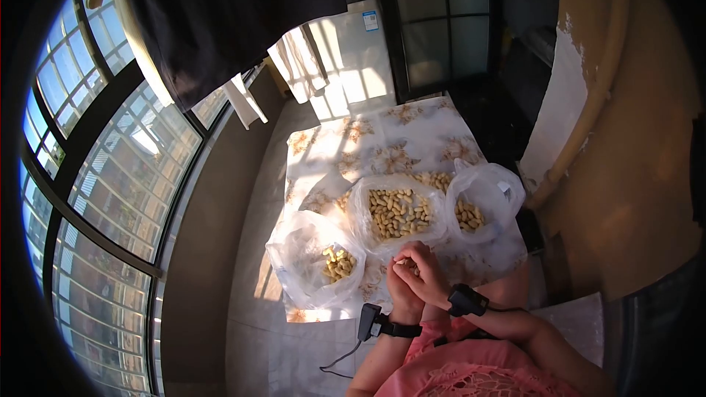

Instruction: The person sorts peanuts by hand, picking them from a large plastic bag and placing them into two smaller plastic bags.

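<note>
Both hands are together just in front of the middle bag, at the table's near side. My left hand (403, 290) is cupped under some peanuts (409, 266), and my right hand (428, 272) curls over them from the right. The middle plastic bag (360, 215) lies open with many peanuts in it. At the left, another open plastic bag (296, 254) holds a smaller heap of peanuts. The right plastic bag (494, 195) also has peanuts at its bottom. More loose peanuts (434, 179) lie behind the middle bag. Both wrists carry black straps with small devices.
The table (331, 151) has a flowered cloth. Dark clothing (220, 15) hangs above at the upper left, before barred windows (132, 169). A white appliance (353, 66) and a dark-framed glass door (445, 37) stand beyond. A wall with a pipe (599, 95) is at the right.
</note>
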`<state>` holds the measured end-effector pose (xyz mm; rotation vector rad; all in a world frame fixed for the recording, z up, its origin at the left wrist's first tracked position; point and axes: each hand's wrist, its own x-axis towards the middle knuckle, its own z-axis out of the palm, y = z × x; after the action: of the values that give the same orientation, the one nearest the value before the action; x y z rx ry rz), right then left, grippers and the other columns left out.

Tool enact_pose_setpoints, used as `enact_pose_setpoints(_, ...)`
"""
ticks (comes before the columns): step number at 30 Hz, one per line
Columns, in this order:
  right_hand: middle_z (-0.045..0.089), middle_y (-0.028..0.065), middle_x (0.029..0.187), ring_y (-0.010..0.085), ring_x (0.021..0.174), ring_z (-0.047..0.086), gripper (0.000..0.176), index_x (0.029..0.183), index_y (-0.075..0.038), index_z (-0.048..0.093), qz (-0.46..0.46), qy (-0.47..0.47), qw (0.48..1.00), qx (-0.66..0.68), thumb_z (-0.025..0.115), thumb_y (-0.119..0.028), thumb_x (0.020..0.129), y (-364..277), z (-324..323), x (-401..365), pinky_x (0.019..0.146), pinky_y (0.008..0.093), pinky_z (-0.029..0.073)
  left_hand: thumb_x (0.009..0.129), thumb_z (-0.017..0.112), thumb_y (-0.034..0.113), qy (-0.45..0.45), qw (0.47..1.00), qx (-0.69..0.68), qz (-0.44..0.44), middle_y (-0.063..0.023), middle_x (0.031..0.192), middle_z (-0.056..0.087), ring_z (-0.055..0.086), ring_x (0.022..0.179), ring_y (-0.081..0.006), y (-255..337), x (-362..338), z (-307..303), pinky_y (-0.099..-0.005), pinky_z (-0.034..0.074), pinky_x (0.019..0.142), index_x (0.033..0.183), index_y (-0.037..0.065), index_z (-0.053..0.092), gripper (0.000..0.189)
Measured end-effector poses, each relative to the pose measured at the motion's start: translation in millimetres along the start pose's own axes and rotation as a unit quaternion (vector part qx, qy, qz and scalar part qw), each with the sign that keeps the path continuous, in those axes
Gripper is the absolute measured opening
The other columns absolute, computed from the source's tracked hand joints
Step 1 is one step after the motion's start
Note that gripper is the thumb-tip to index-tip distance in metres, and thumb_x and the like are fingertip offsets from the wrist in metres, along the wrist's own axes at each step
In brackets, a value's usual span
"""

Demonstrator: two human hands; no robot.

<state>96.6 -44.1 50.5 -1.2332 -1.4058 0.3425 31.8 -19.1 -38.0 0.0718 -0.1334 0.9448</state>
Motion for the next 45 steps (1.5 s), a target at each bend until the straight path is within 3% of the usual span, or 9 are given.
enact_pose_setpoints(2, 0.058, 0.0126, 0.103, 0.0278, 0.092, 0.060, 0.013, 0.105, -0.003, 0.057, 0.004, -0.001, 1.000, 0.023, 0.061, -0.005, 0.094, 1.8, -1.0, -1.6, 0.083, 0.0367, 0.048, 0.105, 0.046, 0.024, 0.022, 0.984, -0.172, -0.043, 0.0013, 0.090, 0.043, 0.043, 0.083, -0.0105, 7.8, 1.3, 5.7, -0.0262, 0.041, 0.076, 0.096, 0.011, 0.051, 0.017)
enact_pose_setpoints(4, 0.056, 0.0095, 0.108, 0.0184, 0.091, 0.060, 0.005, 0.104, -0.002, 0.056, 0.064, 0.009, 0.987, 0.148, 0.053, -0.004, 0.100, 3.9, -2.0, -2.0, 0.083, 0.0298, 0.050, 0.106, 0.036, 0.041, 0.153, 0.986, 0.065, -0.017, -0.0096, 0.105, 0.067, 0.064, 0.103, -0.0231, 16.9, 4.8, 8.7, -0.0372, 0.049, 0.095, 0.108, 0.005, 0.060, 0.043)
enact_pose_setpoints(8, 0.056, 0.0095, 0.108, 0.0152, 0.094, 0.059, 0.007, 0.104, 0.001, 0.055, 0.052, 0.059, 0.969, 0.233, 0.051, -0.003, 0.101, 1.3, -9.7, 5.3, 0.083, 0.0276, 0.049, 0.106, 0.037, 0.037, 0.292, 0.955, 0.052, 0.008, -0.0107, 0.097, 0.068, 0.066, 0.094, -0.0261, 10.2, 11.7, 44.3, -0.0378, 0.051, 0.091, 0.100, 0.005, 0.061, 0.041)
enact_pose_setpoints(9, 0.056, 0.0101, 0.108, 0.0166, 0.096, 0.058, 0.007, 0.103, 0.001, 0.056, 0.010, 0.056, 0.994, 0.089, 0.053, -0.004, 0.099, 4.4, -21.2, 9.2, 0.086, 0.0280, 0.047, 0.106, 0.037, 0.037, 0.312, 0.949, 0.049, 0.006, -0.0075, 0.090, 0.065, 0.064, 0.086, -0.0232, 10.9, 11.6, 50.3, -0.0346, 0.052, 0.076, 0.101, 0.007, 0.060, 0.039)
enact_pose_setpoints(13, 0.062, 0.0118, 0.098, 0.0240, 0.089, 0.062, 0.009, 0.101, -0.001, 0.059, 0.018, 0.108, 0.993, 0.038, 0.062, -0.002, 0.093, 15.9, -31.5, 14.9, 0.080, 0.0325, 0.049, 0.106, 0.040, 0.039, 0.292, 0.943, 0.141, -0.070, -0.0015, 0.082, 0.057, 0.051, 0.068, -0.0144, 23.2, 6.9, 48.7, -0.0249, 0.033, 0.049, 0.101, 0.013, 0.059, 0.033)
enact_pose_setpoints(17, 0.063, 0.0116, 0.097, 0.0232, 0.086, 0.063, 0.011, 0.102, 0.000, 0.059, 0.070, 0.073, 0.993, 0.052, 0.063, -0.003, 0.092, 20.0, -34.6, 11.3, 0.077, 0.0313, 0.050, 0.106, 0.043, 0.043, 0.259, 0.928, 0.251, -0.095, 0.0014, 0.080, 0.054, 0.047, 0.063, -0.0106, 22.0, 6.3, 70.2, -0.0224, 0.031, 0.049, 0.099, 0.014, 0.057, 0.033)
enact_pose_setpoints(22, 0.065, 0.0109, 0.096, 0.0218, 0.081, 0.065, 0.014, 0.104, -0.001, 0.061, 0.080, 0.001, 0.997, 0.011, 0.065, -0.006, 0.092, 37.8, -28.9, 3.3, 0.074, 0.0314, 0.052, 0.107, 0.049, 0.028, 0.131, 0.842, 0.521, 0.053, 0.0062, 0.078, 0.048, 0.037, 0.058, -0.0031, 31.5, 16.1, 59.9, -0.0200, 0.026, 0.047, 0.102, 0.012, 0.057, 0.019)
enact_pose_setpoints(29, 0.063, 0.0097, 0.096, 0.0224, 0.086, 0.067, 0.019, 0.107, -0.003, 0.062, 0.048, -0.065, 0.997, 0.022, 0.068, -0.009, 0.090, 48.9, -23.9, -4.7, 0.077, 0.0327, 0.054, 0.104, 0.054, 0.015, 0.101, 0.745, 0.647, 0.124, 0.0027, 0.087, 0.056, 0.050, 0.079, -0.0049, 36.9, 15.5, 28.8, -0.0191, 0.042, 0.074, 0.119, 0.001, 0.062, 0.022)
enact_pose_setpoints(45, 0.062, 0.0097, 0.101, 0.0230, 0.088, 0.064, 0.025, 0.116, -0.005, 0.063, 0.038, -0.107, 0.992, 0.063, 0.064, -0.007, 0.092, 54.4, -27.7, -1.5, 0.079, 0.0328, 0.052, 0.100, 0.059, 0.011, 0.064, 0.748, 0.648, 0.126, -0.0040, 0.099, 0.055, 0.054, 0.091, -0.0095, 38.0, 4.0, 22.3, -0.0232, 0.045, 0.081, 0.121, 0.005, 0.041, 0.028)
